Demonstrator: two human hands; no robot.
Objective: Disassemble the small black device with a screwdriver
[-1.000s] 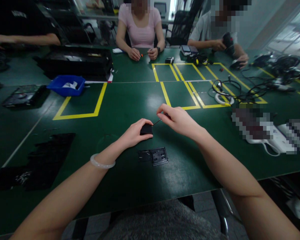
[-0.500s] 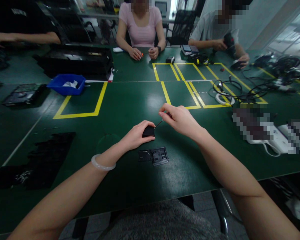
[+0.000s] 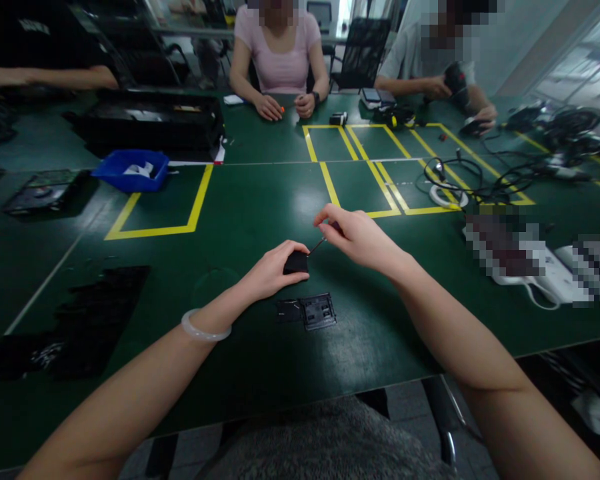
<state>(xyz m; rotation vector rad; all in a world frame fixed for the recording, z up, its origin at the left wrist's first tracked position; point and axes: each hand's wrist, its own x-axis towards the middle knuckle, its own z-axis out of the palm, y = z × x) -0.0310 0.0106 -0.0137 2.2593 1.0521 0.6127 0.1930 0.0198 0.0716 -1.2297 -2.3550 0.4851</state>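
Observation:
My left hand (image 3: 273,270) grips a small black box-like part (image 3: 296,263) on the table, thumb on its near side and fingers on its far side. My right hand (image 3: 353,233) is closed around the handle of a screwdriver (image 3: 317,246). The thin shaft slants down to the left, and its tip meets the far right corner of the black part. Most of the handle is hidden in my fingers. Just nearer to me lies a flat black plastic piece (image 3: 319,311) with cutouts, beside a smaller dark flat piece (image 3: 289,311).
On the left are a blue tray (image 3: 130,171) with white scraps, a circuit-board device (image 3: 45,191) and stacked black parts (image 3: 97,320). A long black housing (image 3: 150,123) stands behind. Cables (image 3: 480,180) and a white power strip (image 3: 555,277) lie right. Co-workers sit opposite.
The screwdriver handle and my right hand have tilted slightly, while the tip stays at the same corner. My left hand keeps its hold; the whole view has shifted a little.

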